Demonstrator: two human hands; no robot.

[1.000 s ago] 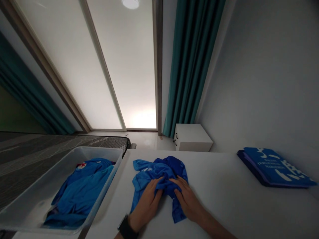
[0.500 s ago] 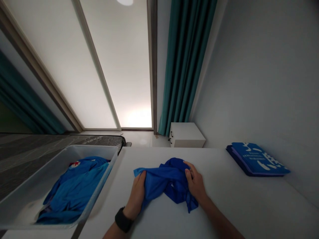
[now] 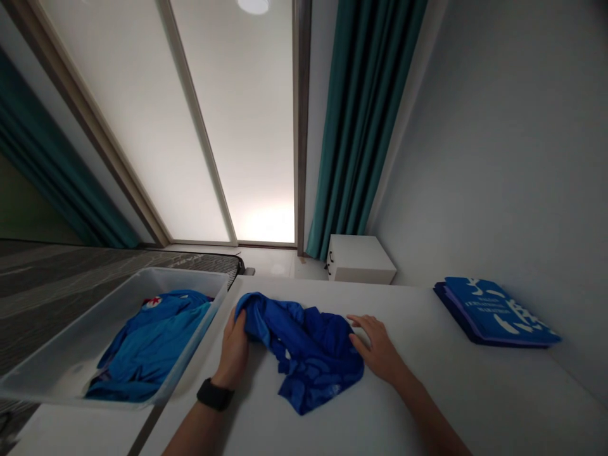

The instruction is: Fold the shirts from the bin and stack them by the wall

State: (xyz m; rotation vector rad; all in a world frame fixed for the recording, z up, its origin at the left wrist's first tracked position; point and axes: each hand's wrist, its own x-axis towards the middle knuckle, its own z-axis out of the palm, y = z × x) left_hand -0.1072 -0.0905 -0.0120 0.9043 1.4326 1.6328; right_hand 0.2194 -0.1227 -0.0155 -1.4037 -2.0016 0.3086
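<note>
A crumpled blue shirt (image 3: 308, 345) lies on the white table (image 3: 380, 411), with a faint pattern on its lower part. My left hand (image 3: 235, 348), with a black watch on the wrist, is closed on the shirt's left end and lifts that part a little. Part of the left fingers is hidden behind the fabric. At the shirt's right edge is my right hand (image 3: 377, 348), its fingers spread and thumb apart; the fingertips are beside the cloth, and I cannot tell if they touch it.
On the left stands a translucent plastic bin (image 3: 61, 342) holding blue clothes (image 3: 152, 342). A folded stack of blue printed clothes (image 3: 494, 313) lies at the table's right, by the wall. Beyond the far edge are a small white cabinet (image 3: 363, 256) and a teal curtain (image 3: 370, 126).
My left hand has moved left, drawing the shirt's end with it, and the shirt is more spread out. My right hand's fingers have come off the cloth and opened.
</note>
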